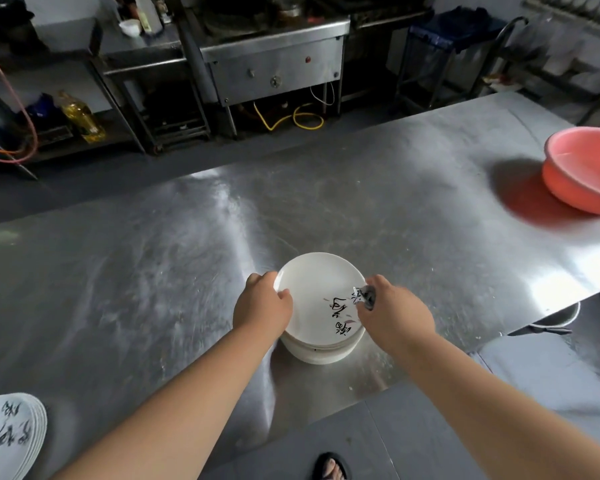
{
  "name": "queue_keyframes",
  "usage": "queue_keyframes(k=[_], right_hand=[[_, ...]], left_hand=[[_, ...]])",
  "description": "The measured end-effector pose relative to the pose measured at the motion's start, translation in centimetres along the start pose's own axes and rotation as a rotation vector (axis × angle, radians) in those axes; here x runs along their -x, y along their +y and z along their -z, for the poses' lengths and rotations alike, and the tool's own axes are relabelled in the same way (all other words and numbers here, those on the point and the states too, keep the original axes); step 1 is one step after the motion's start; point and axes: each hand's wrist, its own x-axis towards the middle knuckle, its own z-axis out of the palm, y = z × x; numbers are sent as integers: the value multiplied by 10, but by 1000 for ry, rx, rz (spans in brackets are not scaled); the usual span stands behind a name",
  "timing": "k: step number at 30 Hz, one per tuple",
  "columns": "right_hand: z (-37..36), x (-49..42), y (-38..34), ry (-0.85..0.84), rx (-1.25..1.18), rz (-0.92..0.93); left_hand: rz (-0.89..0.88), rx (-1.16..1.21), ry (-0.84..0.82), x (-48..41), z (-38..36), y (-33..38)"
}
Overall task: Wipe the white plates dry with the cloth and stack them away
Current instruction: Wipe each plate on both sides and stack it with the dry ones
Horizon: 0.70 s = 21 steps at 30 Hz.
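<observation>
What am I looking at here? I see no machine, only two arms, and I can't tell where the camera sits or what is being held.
There is no machine: a person works with bare hands. The single picture comes from a camera worn on the head, looking forward and down, which is why both arms reach in from the bottom edge. The left hand grips the left rim of the top plate of a stack on a steel table. The right hand pinches a small crumpled grey thing at the plate's right rim, probably the cloth, though it is too small to be sure. A pink basin stands on the table at far right. A second stack of plates shows at lower left, and a sandalled foot on the floor.
</observation>
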Motion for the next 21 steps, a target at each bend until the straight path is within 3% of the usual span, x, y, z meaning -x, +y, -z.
queue_keyframes(k=[5,10,16,21], right_hand=[[4,6,-46,61,164,242],[-25,19,-140,8,264,549],[-94,63,-275,-75,292,851],[-162,107,-368,-180,305,975]], left_hand=[[-100,-48,34,8,37,-29],[-113,-196,135,26,103,-116],[159,-216,267,77,185,-271],[390,-187,354,130,222,-390]])
